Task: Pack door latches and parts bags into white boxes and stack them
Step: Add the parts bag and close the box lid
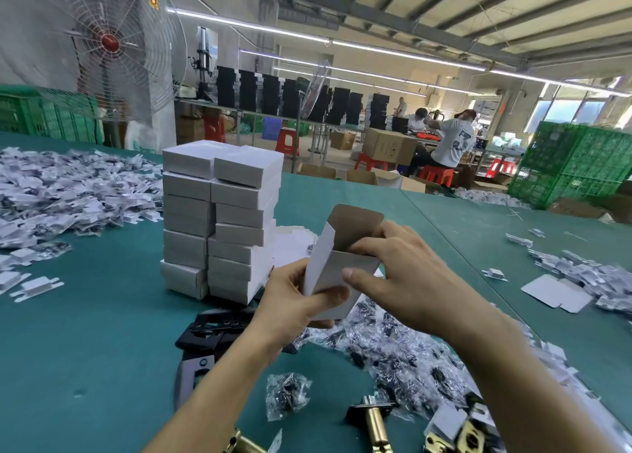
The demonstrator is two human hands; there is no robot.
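Green table | left hand grips white box underneath | right hand pinches its open top

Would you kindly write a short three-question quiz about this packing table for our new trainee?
1. True or false: the top flap of the held white box is closed.
2. What stands on the table beyond it? A. a stack of white boxes B. a toolbox C. a kettle
3. Which hand grips the box's lower end?
Key: 1 false; 2 A; 3 the left hand.
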